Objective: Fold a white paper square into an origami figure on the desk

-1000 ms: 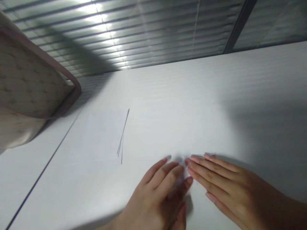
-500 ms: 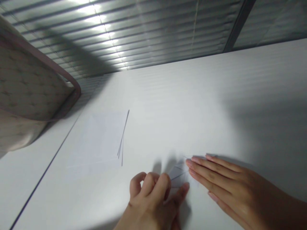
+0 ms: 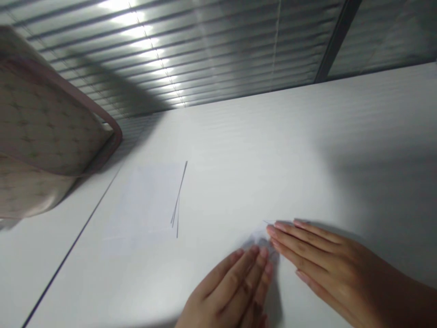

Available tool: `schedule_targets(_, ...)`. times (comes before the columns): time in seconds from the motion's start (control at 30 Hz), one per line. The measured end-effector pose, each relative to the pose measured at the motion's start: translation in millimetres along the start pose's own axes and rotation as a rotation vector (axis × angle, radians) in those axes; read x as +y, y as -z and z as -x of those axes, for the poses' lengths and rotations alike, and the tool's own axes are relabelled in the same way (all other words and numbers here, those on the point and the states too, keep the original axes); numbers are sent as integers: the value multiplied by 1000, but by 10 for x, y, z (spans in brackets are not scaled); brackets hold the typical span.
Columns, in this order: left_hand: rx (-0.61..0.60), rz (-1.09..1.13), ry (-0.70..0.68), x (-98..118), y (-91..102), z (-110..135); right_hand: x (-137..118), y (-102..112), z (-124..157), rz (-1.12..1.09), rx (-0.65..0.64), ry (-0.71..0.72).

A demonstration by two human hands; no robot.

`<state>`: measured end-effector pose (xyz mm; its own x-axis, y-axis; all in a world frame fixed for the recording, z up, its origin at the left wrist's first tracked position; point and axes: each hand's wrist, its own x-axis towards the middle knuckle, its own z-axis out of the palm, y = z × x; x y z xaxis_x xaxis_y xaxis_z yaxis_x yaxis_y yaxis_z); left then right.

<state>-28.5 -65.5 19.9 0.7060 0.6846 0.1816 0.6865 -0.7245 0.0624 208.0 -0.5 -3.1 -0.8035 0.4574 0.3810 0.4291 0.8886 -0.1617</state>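
A small folded piece of white paper (image 3: 260, 237) lies on the white table (image 3: 273, 146) near its front edge, mostly covered by my fingers. My left hand (image 3: 232, 291) lies flat with its fingers stretched out, the tips pressing on the paper's near side. My right hand (image 3: 317, 264) also lies flat, fingers straight and together, holding the paper's right side down. Neither hand grips anything.
A thin stack of white sheets (image 3: 150, 205) lies to the left of my hands, edges fanned slightly. A beige padded chair back with a pink rim (image 3: 51, 127) stands at the far left. Window blinds (image 3: 205, 50) run along the table's far edge.
My left hand was curled half a second ago, lifting a flap of the paper. It has since opened flat and pressed the paper down. My right hand stayed in place.
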Motion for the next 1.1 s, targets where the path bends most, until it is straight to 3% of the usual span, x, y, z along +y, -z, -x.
schedule_targets(0.17,-116,-60,27,23,-97,0,34,1,30,39,15,-8)
schedule_targets(0.37,-98,63,55,12,0,-87,47,20,66,-22,-26,-33)
schedule_targets(0.5,25,308,107,-82,67,-196,149,-4,105,-158,41,-164)
schedule_targets(0.57,114,458,193,-137,49,-240,217,-42,103,-206,130,-301)
schedule_targets(0.7,257,623,423,-221,-74,-318,312,-125,44,-294,115,-474)
schedule_targets(0.8,263,610,526,-257,-173,-389,333,-146,-9,-330,81,-472)
schedule_targets(0.97,189,450,564,-277,-246,-461,328,-135,-42,-362,54,-457)
schedule_targets(1.1,151,456,566,-280,-238,-469,309,-138,-41,-384,49,-467)
